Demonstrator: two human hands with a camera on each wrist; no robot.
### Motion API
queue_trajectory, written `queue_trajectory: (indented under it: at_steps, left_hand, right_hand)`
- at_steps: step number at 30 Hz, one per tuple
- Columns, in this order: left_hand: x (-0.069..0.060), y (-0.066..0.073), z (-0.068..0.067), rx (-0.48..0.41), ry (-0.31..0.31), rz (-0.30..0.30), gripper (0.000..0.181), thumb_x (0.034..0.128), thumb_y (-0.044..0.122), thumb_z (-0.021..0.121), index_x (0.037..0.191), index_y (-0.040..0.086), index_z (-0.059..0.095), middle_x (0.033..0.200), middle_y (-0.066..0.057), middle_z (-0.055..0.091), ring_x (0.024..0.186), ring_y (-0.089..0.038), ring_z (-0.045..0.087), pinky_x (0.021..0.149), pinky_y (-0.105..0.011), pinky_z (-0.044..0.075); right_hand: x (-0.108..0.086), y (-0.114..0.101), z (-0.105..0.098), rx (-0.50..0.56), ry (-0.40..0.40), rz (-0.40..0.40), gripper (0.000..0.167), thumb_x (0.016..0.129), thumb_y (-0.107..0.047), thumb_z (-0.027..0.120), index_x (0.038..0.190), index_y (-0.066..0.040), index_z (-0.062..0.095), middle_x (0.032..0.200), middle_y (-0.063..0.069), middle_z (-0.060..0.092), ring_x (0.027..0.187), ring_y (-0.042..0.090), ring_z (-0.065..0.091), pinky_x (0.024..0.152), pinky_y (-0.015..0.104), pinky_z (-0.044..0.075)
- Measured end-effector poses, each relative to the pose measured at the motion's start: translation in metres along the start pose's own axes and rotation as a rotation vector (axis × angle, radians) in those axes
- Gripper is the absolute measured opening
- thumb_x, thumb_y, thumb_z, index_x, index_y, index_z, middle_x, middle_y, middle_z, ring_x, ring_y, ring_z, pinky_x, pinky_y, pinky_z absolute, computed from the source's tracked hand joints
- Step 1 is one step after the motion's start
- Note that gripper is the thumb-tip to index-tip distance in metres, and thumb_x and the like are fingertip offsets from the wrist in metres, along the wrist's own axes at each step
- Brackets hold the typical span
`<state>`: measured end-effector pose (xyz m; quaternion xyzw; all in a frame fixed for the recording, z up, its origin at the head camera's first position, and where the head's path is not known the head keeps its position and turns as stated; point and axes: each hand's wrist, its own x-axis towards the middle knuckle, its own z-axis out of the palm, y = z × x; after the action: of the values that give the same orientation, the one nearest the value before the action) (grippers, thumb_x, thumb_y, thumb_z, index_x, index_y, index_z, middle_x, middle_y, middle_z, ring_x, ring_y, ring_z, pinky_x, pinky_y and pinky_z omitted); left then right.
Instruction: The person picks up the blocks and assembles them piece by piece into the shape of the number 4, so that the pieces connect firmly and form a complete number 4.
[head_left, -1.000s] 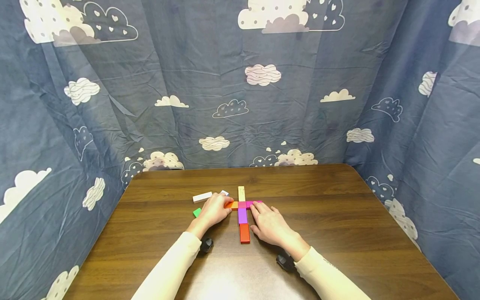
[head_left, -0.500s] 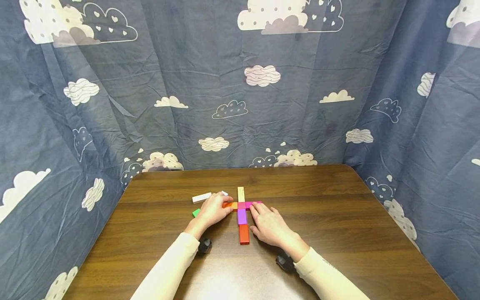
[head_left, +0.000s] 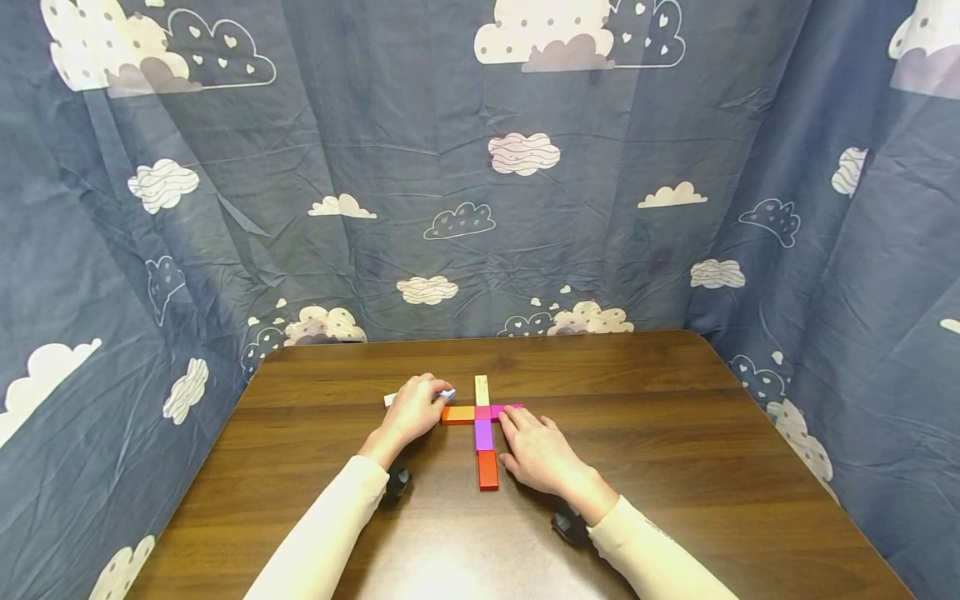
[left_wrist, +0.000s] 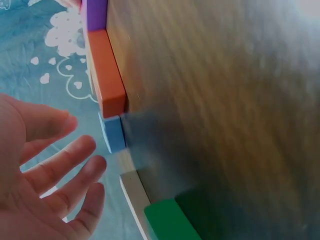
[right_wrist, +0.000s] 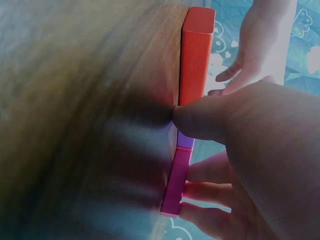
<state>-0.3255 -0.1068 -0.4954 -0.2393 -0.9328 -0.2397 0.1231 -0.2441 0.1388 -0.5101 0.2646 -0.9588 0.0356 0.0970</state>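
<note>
Colored blocks form a cross on the table: yellow (head_left: 482,390), pink center (head_left: 482,412), orange (head_left: 458,415), magenta (head_left: 507,411), purple (head_left: 483,434) and red (head_left: 487,470). The left hand (head_left: 411,414) hovers beside a light blue block (head_left: 450,394); its fingers (left_wrist: 85,170) are spread loosely, holding nothing. Fingertips of the right hand (head_left: 542,450) rest on the magenta block (right_wrist: 176,182), and its thumb lies near the purple and red blocks.
A white block (head_left: 389,400) lies partly behind the left hand. The left wrist view shows a green block (left_wrist: 172,220) beside it, hidden in the head view. A patterned curtain (head_left: 461,250) hangs behind the brown table (head_left: 675,433).
The left hand has let go of the orange block and moved left and slightly away, to the light blue block. The right hand has stayed on the magenta block.
</note>
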Motion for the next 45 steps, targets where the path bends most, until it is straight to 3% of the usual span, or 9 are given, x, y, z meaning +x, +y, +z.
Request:
queue_trajectory:
  at_steps: [8, 15, 19, 22, 28, 34, 45]
  left_hand:
    - [0.009, -0.014, 0.003, 0.037, -0.014, 0.025, 0.03, 0.0843, -0.003, 0.071, 0.112, 0.008, 0.076, 0.113, -0.007, 0.069, 0.11, -0.032, 0.06, 0.093, -0.051, 0.049]
    - [0.015, -0.02, 0.003, 0.03, -0.117, 0.051, 0.04, 0.0844, -0.003, 0.071, 0.122, 0.011, 0.073, 0.127, -0.006, 0.067, 0.125, -0.03, 0.055, 0.095, -0.056, 0.048]
    - [0.017, -0.021, 0.003, 0.02, -0.182, 0.018, 0.042, 0.0855, 0.0, 0.071, 0.125, 0.013, 0.071, 0.129, -0.007, 0.066, 0.132, -0.037, 0.05, 0.097, -0.06, 0.045]
    - [0.019, -0.021, 0.003, 0.022, -0.2, -0.002, 0.04, 0.0861, 0.003, 0.073, 0.125, 0.015, 0.072, 0.128, -0.01, 0.066, 0.128, -0.038, 0.053, 0.097, -0.059, 0.046]
    - [0.022, -0.024, 0.006, 0.062, -0.18, -0.018, 0.036, 0.0858, 0.009, 0.076, 0.121, 0.018, 0.074, 0.12, -0.008, 0.069, 0.113, -0.028, 0.063, 0.091, -0.056, 0.046]
    - [0.024, -0.027, 0.01, 0.088, -0.161, -0.047, 0.033, 0.0856, 0.015, 0.079, 0.118, 0.018, 0.076, 0.117, -0.005, 0.07, 0.113, -0.023, 0.062, 0.09, -0.054, 0.042]
    - [0.024, -0.023, 0.01, 0.093, -0.13, -0.02, 0.026, 0.0853, 0.018, 0.08, 0.11, 0.014, 0.076, 0.109, -0.004, 0.071, 0.11, -0.028, 0.063, 0.088, -0.055, 0.045]
  right_hand:
    - [-0.003, 0.0, -0.002, 0.025, 0.024, -0.016, 0.066, 0.089, -0.032, 0.073, 0.141, 0.005, 0.053, 0.145, 0.02, 0.051, 0.134, 0.036, 0.048, 0.099, 0.063, 0.043]
    - [-0.002, -0.001, -0.002, 0.016, 0.019, -0.008, 0.067, 0.09, -0.032, 0.073, 0.142, 0.004, 0.052, 0.145, 0.02, 0.051, 0.135, 0.035, 0.048, 0.099, 0.063, 0.043]
    - [-0.002, -0.001, 0.0, 0.008, 0.009, -0.008, 0.067, 0.09, -0.033, 0.072, 0.142, 0.004, 0.052, 0.146, 0.019, 0.05, 0.135, 0.036, 0.047, 0.1, 0.062, 0.043]
    - [-0.002, -0.002, 0.001, 0.004, 0.006, -0.008, 0.067, 0.091, -0.033, 0.072, 0.142, 0.004, 0.052, 0.146, 0.02, 0.05, 0.135, 0.036, 0.047, 0.1, 0.062, 0.042]
    - [-0.001, -0.002, -0.001, -0.002, 0.001, -0.003, 0.067, 0.092, -0.034, 0.07, 0.144, 0.003, 0.051, 0.148, 0.019, 0.049, 0.136, 0.036, 0.046, 0.101, 0.062, 0.042]
    - [0.0, -0.002, -0.002, -0.001, 0.0, -0.005, 0.067, 0.092, -0.035, 0.07, 0.144, 0.003, 0.051, 0.148, 0.019, 0.049, 0.136, 0.035, 0.046, 0.101, 0.062, 0.041]
    - [-0.001, -0.001, -0.004, -0.005, -0.015, 0.004, 0.066, 0.092, -0.034, 0.07, 0.144, 0.003, 0.051, 0.148, 0.018, 0.049, 0.136, 0.035, 0.046, 0.102, 0.062, 0.041]
